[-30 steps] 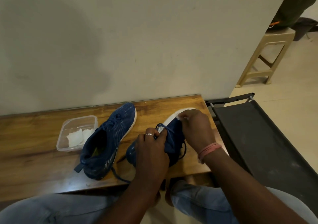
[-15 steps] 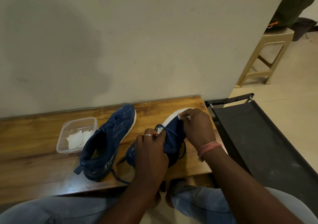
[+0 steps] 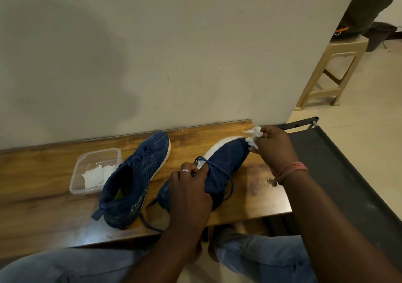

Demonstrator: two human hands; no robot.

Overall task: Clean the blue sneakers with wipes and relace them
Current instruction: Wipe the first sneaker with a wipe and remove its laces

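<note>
Left hand [image 3: 189, 187] grips right sneaker [image 3: 219, 163] mid-body, tilted on bench [image 3: 43, 213]. Other sneaker [image 3: 134, 178] left of it, wipe tub [image 3: 95, 171] further left. Right hand [image 3: 274, 147] pinches crumpled wipe [image 3: 254, 135] at the gripped sneaker's toe.

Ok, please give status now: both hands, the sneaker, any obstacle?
Left hand grips sneaker at the collar. Right hand pinches crumpled wipe at its toe. Nothing in the way.
</note>
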